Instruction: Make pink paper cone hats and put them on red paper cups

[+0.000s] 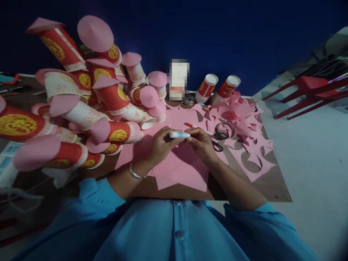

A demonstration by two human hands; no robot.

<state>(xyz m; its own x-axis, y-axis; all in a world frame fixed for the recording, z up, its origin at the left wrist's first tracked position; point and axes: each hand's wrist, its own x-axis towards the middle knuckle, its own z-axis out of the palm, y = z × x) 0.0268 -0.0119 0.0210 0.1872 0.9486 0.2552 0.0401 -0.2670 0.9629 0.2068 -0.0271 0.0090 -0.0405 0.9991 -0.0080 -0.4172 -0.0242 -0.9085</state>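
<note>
A small white tube with a blue label (179,135) lies crosswise between my two hands, above pink paper sheets (181,170). My left hand (162,143) is closed round the tube's left part. At the tube's right end, my right hand (201,144) has its thumb and fingertips pinched on the tip. Just behind my right hand lies a red and white marker (190,125). Black-handled scissors (217,146) rest beside that hand on the right, near a roll of tape (227,129).
Many paper-cup figures with pink cone tops (111,96) crowd the left of the table (277,190). Pink paper scraps (252,159) cover its right side. Two stacks of red cups (207,88) stand at the back. A red stool (310,87) is beyond, at right.
</note>
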